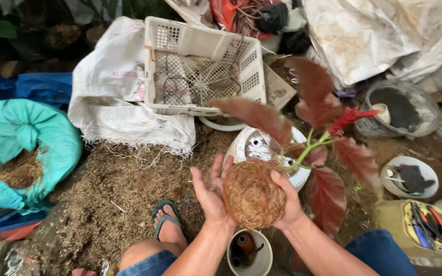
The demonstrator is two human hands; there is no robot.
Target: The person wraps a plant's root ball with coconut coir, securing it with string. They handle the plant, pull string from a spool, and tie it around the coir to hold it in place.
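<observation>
Kneeling over the soil-strewn floor (pixel 103 194), the person cups a fibre-wrapped root ball (pixel 251 194) above a white pot (pixel 262 145), right hand (pixel 288 202) clasping one side, left hand (pixel 212 191) flat and released against the other. It looks light but crumbly, best held around the ball. Its red-leaved plant (pixel 318 133) leans up and right along the stem.

A white plastic crate (pixel 203 66) rests on a white woven sack (pixel 108 97) beyond my sandalled foot (pixel 167 222); a teal bag (pixel 19 148) lies left, a tool tray (pixel 420 227) right.
</observation>
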